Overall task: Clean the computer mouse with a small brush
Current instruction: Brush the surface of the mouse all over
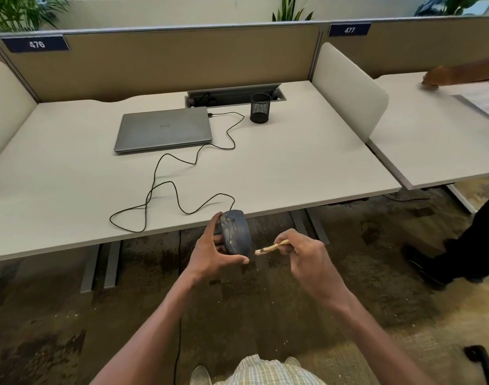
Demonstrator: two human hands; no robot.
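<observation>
Left hand (210, 252): clasps dusty mouse (235, 232) off the desk (71, 176) edge.
Right hand (307, 257): pinches brush (271, 248), bristles seemingly just beside mouse.

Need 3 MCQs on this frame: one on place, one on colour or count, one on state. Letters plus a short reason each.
1. Where is the mouse?
A. Held out past the desk's front edge
B. On top of the laptop
C. Inside the mesh cup

2. What colour is the pen cup?
A. White
B. Black
C. Red

3. What state is the laptop in?
A. Open, screen lit
B. Lid shut, lying flat
C. Standing on its side

Answers:
1. A: the left hand grips the mouse over the floor, in front of the desk, while the right hand holds the small brush with its bristles beside the mouse.
2. B: the mesh cup by the cable tray is black.
3. B: the grey lid is down with the logo facing up, and a cable runs from it to the mouse.
</observation>
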